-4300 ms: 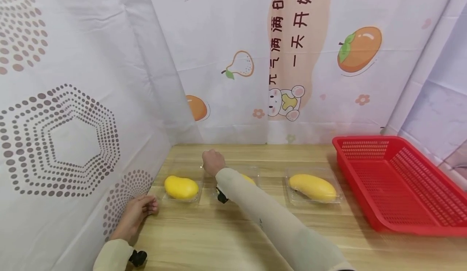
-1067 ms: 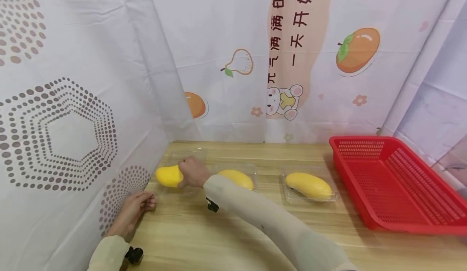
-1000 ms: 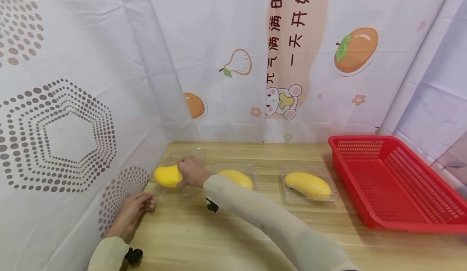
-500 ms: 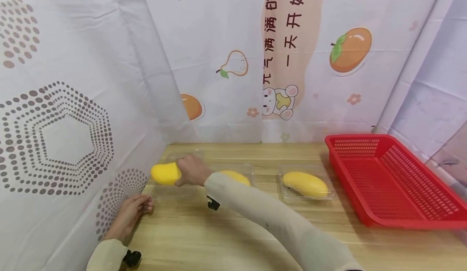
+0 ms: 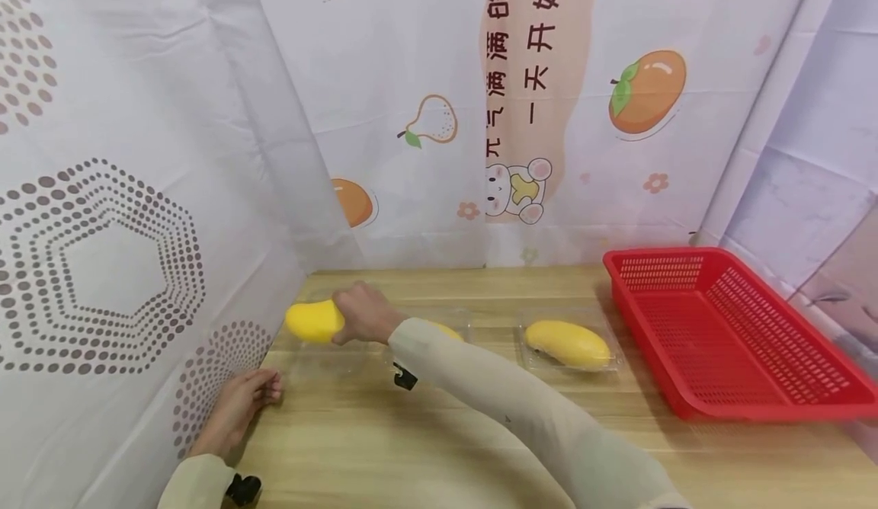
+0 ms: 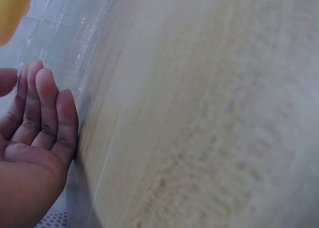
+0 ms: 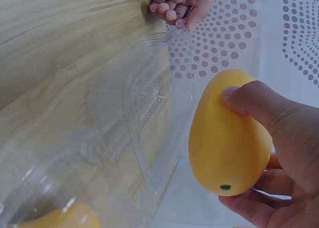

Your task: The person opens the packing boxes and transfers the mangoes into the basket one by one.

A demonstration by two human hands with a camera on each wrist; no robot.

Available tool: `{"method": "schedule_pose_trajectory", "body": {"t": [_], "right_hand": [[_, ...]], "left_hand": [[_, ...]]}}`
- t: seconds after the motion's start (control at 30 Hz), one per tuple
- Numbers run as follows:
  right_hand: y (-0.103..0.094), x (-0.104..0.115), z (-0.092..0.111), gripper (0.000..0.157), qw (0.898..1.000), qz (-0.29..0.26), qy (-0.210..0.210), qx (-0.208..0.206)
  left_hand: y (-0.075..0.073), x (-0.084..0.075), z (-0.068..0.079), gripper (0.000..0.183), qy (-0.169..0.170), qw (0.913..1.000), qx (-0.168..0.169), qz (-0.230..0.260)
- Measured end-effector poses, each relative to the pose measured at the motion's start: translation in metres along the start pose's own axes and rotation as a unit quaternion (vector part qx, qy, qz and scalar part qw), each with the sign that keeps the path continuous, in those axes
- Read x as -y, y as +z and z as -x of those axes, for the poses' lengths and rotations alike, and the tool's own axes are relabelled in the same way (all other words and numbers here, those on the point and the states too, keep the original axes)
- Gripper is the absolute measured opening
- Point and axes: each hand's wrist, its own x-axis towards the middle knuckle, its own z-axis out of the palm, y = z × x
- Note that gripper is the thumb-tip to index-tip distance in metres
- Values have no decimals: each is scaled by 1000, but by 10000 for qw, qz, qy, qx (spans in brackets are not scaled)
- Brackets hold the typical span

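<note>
In the head view my right hand (image 5: 363, 315) grips a yellow mango (image 5: 312, 321) by its right end, held above a clear plastic clamshell box (image 5: 336, 360) at the table's left. Seen from the right wrist, the thumb presses on the upper side of the mango (image 7: 219, 138) and the fingers curl beneath; a small dark green spot marks its end. That box (image 7: 142, 98) stands open and holds no fruit. My left hand (image 5: 243, 406) rests at the table's left edge near the box. In the left wrist view its fingers (image 6: 47, 88) are loosely bent around nothing.
Another clear box holds a mango (image 5: 449, 331) partly hidden behind my right sleeve. Further right, a third mango (image 5: 568, 344) lies in a clear box (image 5: 528, 353). A red plastic basket (image 5: 675, 372) stands at the table's right. Printed curtains (image 5: 411, 52) border the table's back and left.
My right hand has come from behind the left box to the mango, gripped it and raised it out. The left hand has stayed by the edge. The head view has shifted slightly.
</note>
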Motion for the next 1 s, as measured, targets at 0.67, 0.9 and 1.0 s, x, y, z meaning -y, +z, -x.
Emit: {"method": "schedule_pose_trajectory", "body": {"t": [0.67,0.9,1.0], "right_hand": [[-22,-15,15,43,9998,-98,133,55],[-25,-24,19,47,9998,-119,139,74],[-26,-28,22,50,9997,-151,195,72]], "left_hand": [[1,4,-2,33,-158,9998,-82,12],[0,4,-2,28,-61,9999,-46,90],[0,3,-3,30,-18,10000,22,71]]}}
